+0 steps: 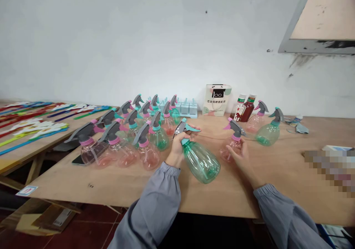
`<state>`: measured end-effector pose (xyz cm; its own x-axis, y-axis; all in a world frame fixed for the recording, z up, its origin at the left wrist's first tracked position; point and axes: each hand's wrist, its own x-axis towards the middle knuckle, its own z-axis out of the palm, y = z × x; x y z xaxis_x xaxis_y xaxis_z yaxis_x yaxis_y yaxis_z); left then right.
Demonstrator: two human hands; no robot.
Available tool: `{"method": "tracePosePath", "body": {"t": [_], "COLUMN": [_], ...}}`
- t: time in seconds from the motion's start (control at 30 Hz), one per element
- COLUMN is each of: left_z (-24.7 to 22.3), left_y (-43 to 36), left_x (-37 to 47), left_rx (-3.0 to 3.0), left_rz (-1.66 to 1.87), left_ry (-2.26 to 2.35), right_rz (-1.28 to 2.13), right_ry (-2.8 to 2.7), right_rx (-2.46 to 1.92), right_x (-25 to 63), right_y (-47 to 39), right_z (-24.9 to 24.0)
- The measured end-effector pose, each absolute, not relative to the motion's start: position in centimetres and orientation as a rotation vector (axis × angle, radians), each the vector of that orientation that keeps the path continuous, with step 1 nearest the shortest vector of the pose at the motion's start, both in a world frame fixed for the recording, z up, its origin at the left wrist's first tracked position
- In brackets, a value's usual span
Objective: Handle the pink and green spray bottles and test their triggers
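My left hand [177, 145] is wrapped round the neck of a green spray bottle [202, 163] with a grey and turquoise trigger head. The bottle is tilted, its base toward the lower right. To its right, my right hand [240, 153] is closed round the side of a pink spray bottle [226, 150], which stands on the wooden table [194, 201]; its fingers are partly hidden. Left of my hands stand several more pink and green bottles, among them a pink spray bottle [149, 156] nearest my left wrist.
At the right stand a green spray bottle [268, 133] and a pink one [254, 123]. Behind are a printed paper bag [216, 106], two drink bottles [247, 110] and a pale blue mould [189, 109]. A phone [79, 160] lies left. Colourful flower crafts [41, 130] cover another table.
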<state>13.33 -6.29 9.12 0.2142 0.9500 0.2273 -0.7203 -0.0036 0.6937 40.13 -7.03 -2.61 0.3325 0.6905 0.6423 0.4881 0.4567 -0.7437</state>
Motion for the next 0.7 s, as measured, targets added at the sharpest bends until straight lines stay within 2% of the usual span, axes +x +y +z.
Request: {"method": "tracePosePath", "body": {"t": [0.2,0.33,0.47,0.7], "left_z": [8.8,9.0,8.5,6.2], "left_y": [-5.9,-5.9,-5.9,-4.8], "left_x": [12.7,12.5,12.6,13.4], "left_rx": [0.798,1.046,1.424,1.605], "left_rz": [1.369,1.459,1.672,1.7], "left_ry": [0.374,0.478,0.721,1.073], "right_rz": [0.224,0.232,0.224,0.219], "right_ry": [-1.264,-1.233,-1.252,-1.238], "right_rx": [-1.173,-1.189,-1.193,-1.222], "right_x": [39.8,39.8,39.8,39.8], "right_y": [-7.2,-7.2,-7.1,-7.2], "right_z": [-2.3,-2.3,-2.5,-2.6]}}
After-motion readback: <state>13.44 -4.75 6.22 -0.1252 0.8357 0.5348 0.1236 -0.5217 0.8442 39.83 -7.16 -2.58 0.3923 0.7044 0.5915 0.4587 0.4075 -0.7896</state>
